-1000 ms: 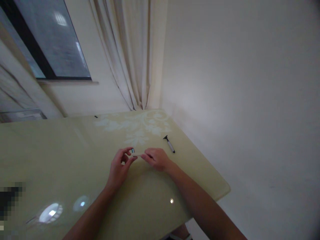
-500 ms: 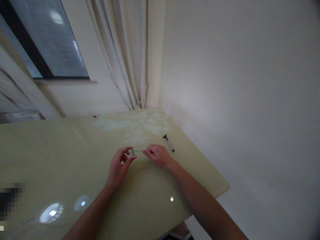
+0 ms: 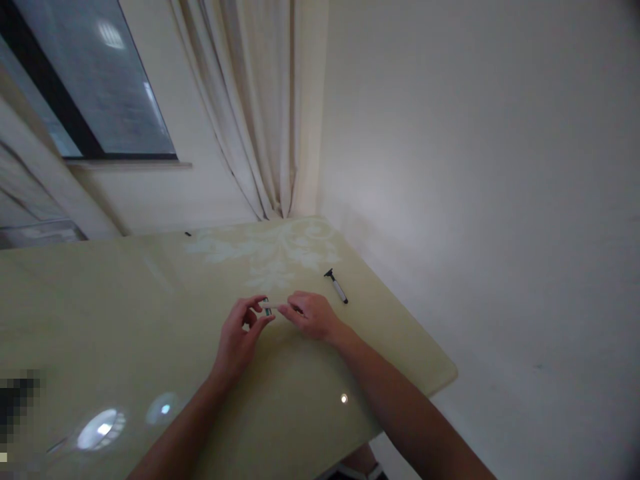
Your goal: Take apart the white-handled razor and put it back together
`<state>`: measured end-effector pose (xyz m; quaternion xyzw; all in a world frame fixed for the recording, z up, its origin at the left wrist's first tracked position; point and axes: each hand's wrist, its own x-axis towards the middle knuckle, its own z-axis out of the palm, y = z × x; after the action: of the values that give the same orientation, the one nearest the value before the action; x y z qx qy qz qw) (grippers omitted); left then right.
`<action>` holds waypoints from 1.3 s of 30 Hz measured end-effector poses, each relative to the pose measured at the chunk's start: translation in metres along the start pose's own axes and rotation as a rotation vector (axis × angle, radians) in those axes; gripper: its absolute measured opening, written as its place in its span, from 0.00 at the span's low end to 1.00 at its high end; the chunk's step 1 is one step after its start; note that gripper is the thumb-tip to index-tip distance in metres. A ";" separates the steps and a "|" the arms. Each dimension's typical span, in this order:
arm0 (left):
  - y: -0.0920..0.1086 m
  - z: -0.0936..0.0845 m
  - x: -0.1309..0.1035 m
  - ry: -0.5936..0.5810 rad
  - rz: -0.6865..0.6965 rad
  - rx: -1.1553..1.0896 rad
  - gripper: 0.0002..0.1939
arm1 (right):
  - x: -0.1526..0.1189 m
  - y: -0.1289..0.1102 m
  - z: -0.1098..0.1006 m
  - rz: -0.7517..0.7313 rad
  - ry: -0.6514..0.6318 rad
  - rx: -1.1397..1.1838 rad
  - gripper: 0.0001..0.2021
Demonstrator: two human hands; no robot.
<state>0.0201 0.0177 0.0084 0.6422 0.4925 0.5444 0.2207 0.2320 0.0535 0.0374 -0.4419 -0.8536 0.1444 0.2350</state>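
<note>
My left hand (image 3: 243,330) pinches a small dark razor cartridge (image 3: 268,311) by its two ends, between thumb and fingertips. It has a teal strip and stands roughly upright. Closed around a thin pale stick (image 3: 275,305), my right hand (image 3: 310,315) is just to the right. The stick's free end lies across the cartridge's face; whether they touch I cannot tell. Beyond my right hand a razor handle (image 3: 339,289), grey and black with a T-shaped head, rests on the table.
The pale green, glossy table (image 3: 280,413) has a white floral pattern and a rounded right corner. Near its far edge lies a small black piece (image 3: 188,234). A wall (image 3: 475,200) borders the right side, and a curtain (image 3: 250,107) hangs behind.
The stick has moved left, from beside the cartridge to across its face, and its flat side shows more. My right hand has shifted slightly left; the left still holds the cartridge.
</note>
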 end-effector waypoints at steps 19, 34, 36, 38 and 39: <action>0.006 -0.001 0.001 -0.003 -0.032 0.009 0.20 | 0.000 -0.001 0.000 0.052 0.005 0.013 0.26; 0.004 -0.001 0.001 0.010 -0.043 0.018 0.20 | 0.003 -0.001 0.000 0.114 0.028 0.008 0.26; 0.004 -0.001 0.002 0.013 -0.054 0.012 0.20 | 0.003 0.000 0.000 0.126 0.025 0.011 0.27; 0.005 -0.001 0.002 0.009 -0.057 0.004 0.20 | 0.002 -0.001 0.000 0.070 0.002 0.053 0.27; 0.005 -0.001 0.002 0.007 -0.056 0.001 0.21 | 0.002 -0.001 0.001 0.038 -0.011 0.072 0.27</action>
<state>0.0210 0.0170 0.0134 0.6262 0.5114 0.5401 0.2339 0.2297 0.0544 0.0378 -0.4484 -0.8405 0.1820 0.2436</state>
